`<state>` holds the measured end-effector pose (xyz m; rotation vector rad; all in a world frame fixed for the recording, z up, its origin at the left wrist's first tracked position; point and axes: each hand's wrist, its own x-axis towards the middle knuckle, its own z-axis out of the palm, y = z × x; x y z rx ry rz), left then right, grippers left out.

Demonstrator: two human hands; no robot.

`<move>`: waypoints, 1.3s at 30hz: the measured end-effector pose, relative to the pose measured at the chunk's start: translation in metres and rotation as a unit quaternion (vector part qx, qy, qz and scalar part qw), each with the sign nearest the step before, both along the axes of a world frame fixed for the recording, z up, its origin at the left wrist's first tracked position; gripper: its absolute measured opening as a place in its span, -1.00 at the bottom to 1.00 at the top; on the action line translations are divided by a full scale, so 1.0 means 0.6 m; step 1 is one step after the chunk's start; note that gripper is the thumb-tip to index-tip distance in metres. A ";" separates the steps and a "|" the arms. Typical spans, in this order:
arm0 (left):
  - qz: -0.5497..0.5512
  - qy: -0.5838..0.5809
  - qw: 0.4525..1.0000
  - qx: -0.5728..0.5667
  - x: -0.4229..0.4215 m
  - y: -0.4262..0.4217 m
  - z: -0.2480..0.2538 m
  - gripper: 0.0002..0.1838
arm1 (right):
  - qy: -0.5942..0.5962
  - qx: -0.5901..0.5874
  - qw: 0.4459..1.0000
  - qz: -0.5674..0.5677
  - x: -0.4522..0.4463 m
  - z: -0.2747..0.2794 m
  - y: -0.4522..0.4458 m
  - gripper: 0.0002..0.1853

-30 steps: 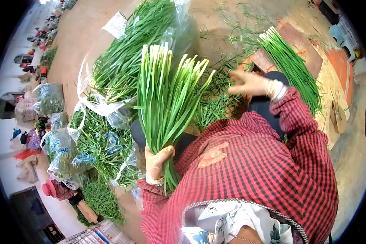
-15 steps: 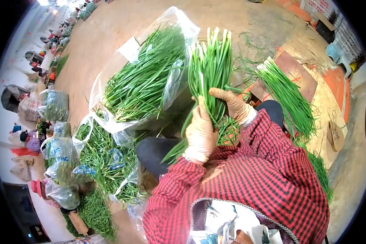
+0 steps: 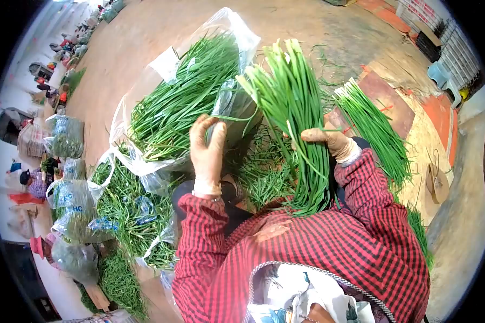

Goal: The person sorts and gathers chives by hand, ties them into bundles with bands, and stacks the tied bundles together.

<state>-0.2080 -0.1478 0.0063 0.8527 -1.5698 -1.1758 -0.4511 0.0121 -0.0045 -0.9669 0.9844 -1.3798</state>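
Observation:
My right hand (image 3: 334,142), in a pale glove, is wrapped round a bunch of long green stalks (image 3: 303,102) with pale ends pointing up and away from me. My left hand (image 3: 207,153), also gloved, is raised apart from the bunch with its fingers bent; a thin green leaf (image 3: 234,118) runs from its fingertips towards the bunch. Beside it stands an open clear plastic bag (image 3: 125,116) full of green stalks (image 3: 191,91). To the right, a neat bundle of stalks (image 3: 374,132) lies on a brown board (image 3: 396,105).
Loose cuttings (image 3: 261,175) cover the floor between my knees. Another bag of greens (image 3: 137,212) is at the left, with filled bags (image 3: 73,202) beyond it. Other people sit along the left wall. A sandal-like object (image 3: 437,183) and a blue stool (image 3: 442,75) are at the right.
The bunch has passed from my left hand into my right hand. My left hand has come away from it to the left. The view has shifted too.

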 end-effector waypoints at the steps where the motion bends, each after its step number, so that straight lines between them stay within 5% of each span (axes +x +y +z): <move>1: 0.035 -0.025 0.997 -0.063 0.001 -0.010 0.012 -0.81 | 0.043 -0.006 0.999 -0.007 0.002 0.002 -0.001 -0.37; 3: 0.110 -0.113 0.966 -0.203 0.010 -0.022 0.042 -0.85 | 0.026 -0.016 1.000 -0.002 0.003 0.000 0.002 -0.37; 7: 0.173 -0.050 0.961 -0.211 0.040 -0.035 0.067 -0.78 | 0.222 -0.037 0.974 -0.026 -0.003 -0.015 -0.001 -0.38; 9: 0.162 -0.063 0.962 -0.211 0.033 -0.023 0.086 -0.65 | 0.153 0.003 0.988 -0.023 0.021 0.035 0.001 -0.40; 11: -0.051 0.127 0.987 0.078 0.003 -0.010 0.080 -0.25 | 0.166 -0.067 0.983 -0.027 0.049 0.037 -0.011 -0.26; 12: -0.185 0.180 0.949 0.181 -0.005 -0.002 0.070 0.05 | 0.177 -0.038 0.984 -0.003 0.063 0.037 -0.015 -0.22; 13: -0.283 0.190 0.911 0.230 -0.028 0.024 0.107 0.14 | 0.187 -0.010 0.982 0.021 0.076 0.034 -0.020 -0.18; 15: -0.277 0.179 0.916 0.228 -0.029 0.019 0.088 0.15 | 0.450 -0.024 0.892 -0.031 0.105 0.030 -0.026 -0.05; 17: -0.270 0.203 0.911 0.235 -0.027 0.009 0.073 0.12 | 0.546 0.010 0.834 -0.075 0.131 0.050 -0.027 0.00; 20: -0.245 0.229 0.914 0.227 -0.037 0.015 0.078 -0.03 | 0.630 -0.026 0.769 -0.104 0.158 0.029 -0.039 0.06; 23: -0.219 0.237 0.921 0.219 -0.043 0.015 0.079 -0.18 | 0.639 -0.022 0.765 -0.074 0.176 0.020 -0.038 0.08; 25: -0.238 0.197 0.920 0.241 -0.034 0.005 0.066 -0.25 | 0.610 0.046 0.791 0.007 0.166 0.061 -0.035 0.10; 27: -0.240 0.229 0.907 0.260 -0.029 0.014 0.066 -0.33 | 0.469 -0.050 0.871 0.140 0.109 0.064 -0.038 0.14; 29: -0.196 0.236 0.924 0.229 -0.035 0.026 0.082 -0.33 | 0.339 -0.040 0.939 0.046 0.062 0.072 -0.040 0.13; 31: -0.185 0.241 0.926 0.225 -0.056 0.045 0.105 -0.27 | 0.316 -0.062 0.947 0.011 0.056 0.089 -0.056 0.18; 33: -0.203 0.231 0.940 0.147 -0.098 0.062 0.105 -0.18 | 0.197 -0.088 0.973 0.081 0.107 0.060 -0.082 0.20; 35: -0.234 0.344 0.886 0.208 -0.112 0.071 0.128 -0.09 | 0.069 -0.129 0.989 -0.002 0.121 0.068 -0.081 0.08; 37: -0.318 0.357 0.844 0.244 -0.111 0.054 0.162 -0.17 | 0.038 -0.115 0.993 -0.007 0.107 0.064 -0.074 -0.01; 39: -0.238 0.289 0.915 0.151 -0.141 0.034 0.158 -0.45 | 0.055 -0.126 0.989 -0.048 0.107 0.048 -0.065 -0.04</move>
